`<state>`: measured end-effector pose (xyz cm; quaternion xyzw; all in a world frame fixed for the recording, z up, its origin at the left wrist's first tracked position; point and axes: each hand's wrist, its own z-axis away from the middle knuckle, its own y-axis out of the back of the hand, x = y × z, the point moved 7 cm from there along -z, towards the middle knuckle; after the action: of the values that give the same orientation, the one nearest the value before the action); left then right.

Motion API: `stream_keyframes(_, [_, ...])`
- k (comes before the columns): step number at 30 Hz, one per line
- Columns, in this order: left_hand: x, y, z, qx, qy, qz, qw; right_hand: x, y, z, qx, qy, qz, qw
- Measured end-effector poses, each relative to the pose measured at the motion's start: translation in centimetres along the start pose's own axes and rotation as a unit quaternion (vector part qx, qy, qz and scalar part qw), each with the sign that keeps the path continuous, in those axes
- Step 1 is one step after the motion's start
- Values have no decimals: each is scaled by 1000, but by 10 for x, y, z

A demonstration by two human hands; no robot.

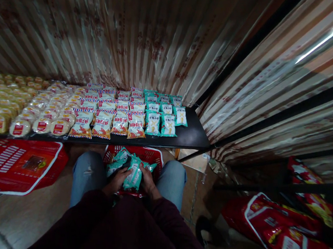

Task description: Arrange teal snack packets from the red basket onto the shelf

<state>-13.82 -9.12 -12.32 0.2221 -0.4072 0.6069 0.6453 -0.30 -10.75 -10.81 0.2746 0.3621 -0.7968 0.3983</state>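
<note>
Between my knees stands a red plastic basket (157, 156) with teal snack bags (133, 174) in and above it. My left hand (119, 180) grips these bags from the left, fingers closed on their edge. From the other side my right hand (147, 178) is closed on them too, thumb on top. How many bags lie between the hands is hard to tell. On the black shelf (190, 134) just ahead, matching teal-and-white snack packs (168, 125) stand in short rows at the right end.
Left of the teal packs are rows of red-and-white snack bags (103, 123), then wrapped round cakes (59, 127). A red basket (24, 163) sits at the left. Large red packages (271, 216) lie low at the right. Striped sheeting (133, 33) hangs behind the shelf; a dark frame bar (252, 32) slants at right.
</note>
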Motion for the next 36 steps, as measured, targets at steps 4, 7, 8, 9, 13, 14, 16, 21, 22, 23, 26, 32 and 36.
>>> stream_keyframes(4, [-5, 3, -3, 2, -5, 14, 1000, 4, 5, -4, 16, 3, 14, 1000])
stream_keyframes(7, [-4, 4, -1, -3, -10, 21, 1000, 6, 9, -6, 27, 4, 21, 999])
stream_keyframes(8, [-3, 5, 0, -5, -10, 21, 1000, 7, 10, -6, 29, 5, 22, 999])
stream_keyframes(9, [0, 5, 1, -7, -11, 22, 1000, 7, 10, -6, 29, 6, 23, 999])
stream_keyframes(13, [7, 1, 5, -22, -8, 27, 999, 7, 8, -4, 19, 11, 35, 999])
stream_keyframes(14, [8, 0, 6, -26, -5, 30, 999, 8, 8, -4, 16, 13, 38, 999])
stream_keyframes(16, [7, -2, 7, -29, 3, 38, 999, 8, 6, -4, 10, 15, 45, 999])
stream_keyframes(21, [-2, 1, 5, 2, 24, 65, 998, 11, 4, -5, 6, 21, 66, 998])
stream_keyframes(22, [-3, 2, 4, 10, 28, 70, 997, 11, 4, -6, 9, 21, 72, 997])
stream_keyframes(23, [-5, 4, 4, 16, 33, 75, 997, 12, 5, -6, 15, 21, 79, 997])
stream_keyframes(26, [-6, 5, 4, 22, 47, 90, 995, 12, 9, -7, 36, 26, 103, 994])
stream_keyframes(32, [-5, 3, 6, 14, 64, 121, 990, 1, 16, -7, 58, 92, 159, 981])
stream_keyframes(36, [-4, 1, 7, 6, 71, 134, 988, -17, 12, -5, 44, 232, 292, 927])
